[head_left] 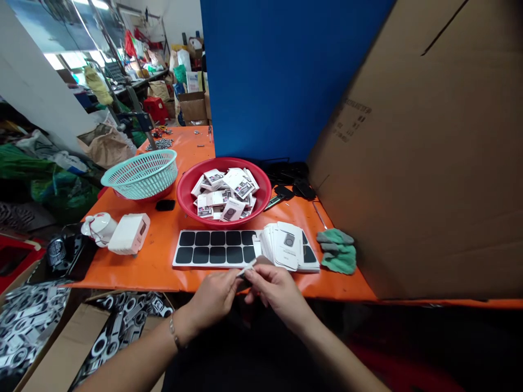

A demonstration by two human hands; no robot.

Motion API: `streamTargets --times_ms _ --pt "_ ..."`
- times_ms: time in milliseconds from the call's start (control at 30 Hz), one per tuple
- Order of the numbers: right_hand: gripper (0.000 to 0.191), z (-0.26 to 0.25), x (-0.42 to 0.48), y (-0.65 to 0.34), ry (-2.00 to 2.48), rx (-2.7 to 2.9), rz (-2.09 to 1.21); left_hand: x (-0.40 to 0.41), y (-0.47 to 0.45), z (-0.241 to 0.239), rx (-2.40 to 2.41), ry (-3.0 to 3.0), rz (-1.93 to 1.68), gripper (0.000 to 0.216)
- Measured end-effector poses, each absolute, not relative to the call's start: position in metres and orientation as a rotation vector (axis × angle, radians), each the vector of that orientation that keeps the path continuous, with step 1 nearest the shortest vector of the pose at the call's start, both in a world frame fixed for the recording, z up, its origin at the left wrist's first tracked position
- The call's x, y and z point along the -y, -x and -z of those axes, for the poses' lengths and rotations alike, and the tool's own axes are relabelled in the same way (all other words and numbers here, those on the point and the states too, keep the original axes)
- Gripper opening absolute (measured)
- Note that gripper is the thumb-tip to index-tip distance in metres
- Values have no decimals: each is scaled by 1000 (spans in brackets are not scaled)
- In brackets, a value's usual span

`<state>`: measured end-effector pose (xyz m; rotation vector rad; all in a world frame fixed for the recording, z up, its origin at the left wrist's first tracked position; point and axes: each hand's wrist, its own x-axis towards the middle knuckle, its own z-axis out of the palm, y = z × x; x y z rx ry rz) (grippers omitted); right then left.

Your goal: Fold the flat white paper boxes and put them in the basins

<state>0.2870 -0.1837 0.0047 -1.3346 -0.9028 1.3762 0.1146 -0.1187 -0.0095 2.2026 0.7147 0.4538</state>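
Close to the table's front edge, my left hand (pixel 214 296) and my right hand (pixel 278 291) meet with fingers pinched on a thin white-and-dark piece (pixel 247 268). Fingers cover much of that piece, so its kind does not show. Just beyond them lies a white sheet (pixel 175 261) with rows of black rounded squares. Fanned over the sheet's right part is a pile of white printed cards or flat packets (pixel 289 247). Behind the sheet stands a red basin (pixel 183 202), filled with several small white printed boxes (pixel 232 209).
A mint-green basket (pixel 141 177) sits left of the basin. Nearer are a white device (pixel 129 234) and a small white pot (pixel 100 226). A green-grey cloth (pixel 338 251) lies beside a large cardboard panel (pixel 429 163). Ring-shaped parts (pixel 118 326) fill boxes at lower left.
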Motion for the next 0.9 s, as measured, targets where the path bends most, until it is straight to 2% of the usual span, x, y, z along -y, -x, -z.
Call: streamTargets --times_ms 67,133,167,267,367,467,567,633,767,900 --pt "49 -4 186 -284 1389 816 -973 121 -121 7 -879 -1959 -610 32" --pt "62 -3 189 -283 1407 749 -799 129 -126 6 -979 -1655 -727 37" --pt "62 -2 191 -283 1389 742 -866 134 -129 7 -985 -1510 -754 38" --pt "42 -3 193 -287 1238 736 -1239 146 -132 10 -910 -1198 -681 40" --pt "34 -3 194 -292 1188 717 -1380 147 -127 7 -837 -1089 -568 42" --pt "39 1 196 -295 1184 712 -1520 144 -120 1 -772 -1091 -597 42" --pt "68 8 201 -294 1207 648 -1433 147 -114 1 -763 -1041 -675 63" --pt "77 12 205 -292 1196 648 -1368 151 -112 6 -788 -1013 -714 73" --pt "60 17 216 -291 1196 760 -1462 160 -108 20 -823 -1052 -702 61" --pt "55 23 229 -295 1165 774 -1576 162 -104 24 -808 -1018 -562 50"
